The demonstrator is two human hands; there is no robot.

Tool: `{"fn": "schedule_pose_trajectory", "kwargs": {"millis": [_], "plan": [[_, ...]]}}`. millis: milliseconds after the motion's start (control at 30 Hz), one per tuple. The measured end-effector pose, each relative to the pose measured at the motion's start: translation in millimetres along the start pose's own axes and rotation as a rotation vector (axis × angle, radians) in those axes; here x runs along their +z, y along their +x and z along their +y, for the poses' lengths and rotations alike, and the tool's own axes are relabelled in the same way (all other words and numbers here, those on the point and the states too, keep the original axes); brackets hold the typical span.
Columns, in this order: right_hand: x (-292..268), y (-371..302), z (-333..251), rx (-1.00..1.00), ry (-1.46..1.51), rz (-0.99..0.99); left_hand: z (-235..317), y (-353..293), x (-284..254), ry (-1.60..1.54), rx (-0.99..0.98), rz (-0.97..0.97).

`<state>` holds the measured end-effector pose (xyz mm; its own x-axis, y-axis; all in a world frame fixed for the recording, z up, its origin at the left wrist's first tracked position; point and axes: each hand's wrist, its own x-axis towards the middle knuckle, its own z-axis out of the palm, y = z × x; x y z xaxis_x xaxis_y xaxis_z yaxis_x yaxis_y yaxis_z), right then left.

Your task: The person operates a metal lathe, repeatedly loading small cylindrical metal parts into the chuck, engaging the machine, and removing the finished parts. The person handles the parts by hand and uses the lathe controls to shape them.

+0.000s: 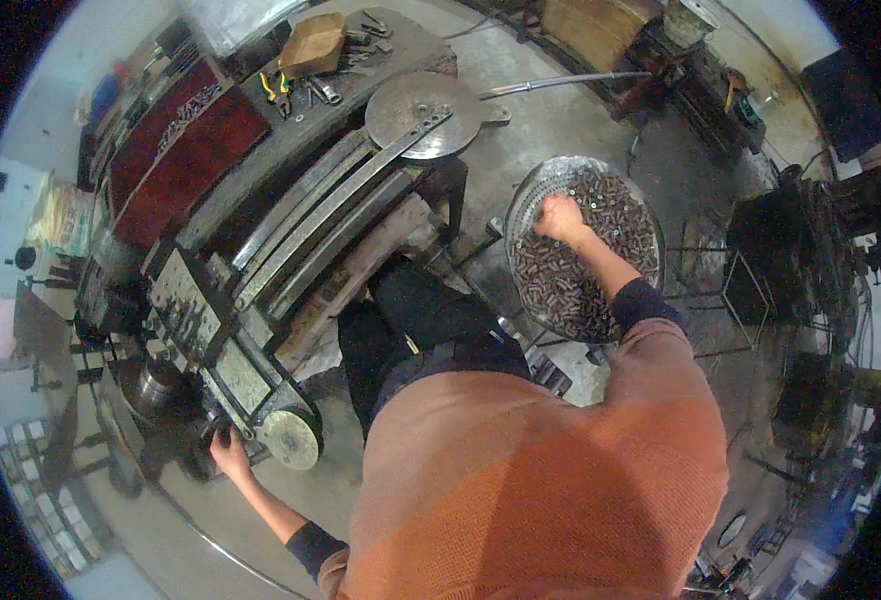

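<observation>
The right hand (560,217) is held inside the round metal basin (533,195), at its far-left part, with the fingers curled downward; whether a piece is gripped cannot be told. The right forearm (605,262) is stretched across the basin's near-right rim. The left hand (228,452) is placed well to the left of the basin and nearer the body, its arm extended and its fingers bent at a dark fitting (218,424) on the low end of the machine (345,200); whether they are clamped on it cannot be told.

One basin is seen, and most of it is filled with small metal pieces (560,285), too many to be counted. Two discs are counted left of the basin: a large grey disc (410,112), and a smaller pale disc (291,439) nearer the body. One cardboard box (312,45) and one pair of yellow-handled pliers (276,95) are set beyond, to the far left.

The basin's contents are bounded by its raised rim. Between basin and machine, a gap is partly taken up by the legs (400,320). Grey floor (550,115) is seen beyond the basin.
</observation>
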<state>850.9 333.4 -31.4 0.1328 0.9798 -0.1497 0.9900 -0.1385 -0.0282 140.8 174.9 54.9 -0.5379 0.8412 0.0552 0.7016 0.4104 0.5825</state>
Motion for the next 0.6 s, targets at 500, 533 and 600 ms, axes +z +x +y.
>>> {"fn": "schedule_pose_trajectory", "kwargs": {"millis": [500, 533, 600], "plan": [[-107, -34, -115, -0.797, 0.891, 0.376, 121, -26, -60, -0.25, 0.08, -0.088], [-116, -37, -144, -0.909, 1.036, 0.383, 153, -28, -64, -0.312, 0.138, -0.133], [-144, -49, -195, -1.034, 1.047, 0.314, 168, -21, -49, -0.323, 0.247, -0.071]]}}
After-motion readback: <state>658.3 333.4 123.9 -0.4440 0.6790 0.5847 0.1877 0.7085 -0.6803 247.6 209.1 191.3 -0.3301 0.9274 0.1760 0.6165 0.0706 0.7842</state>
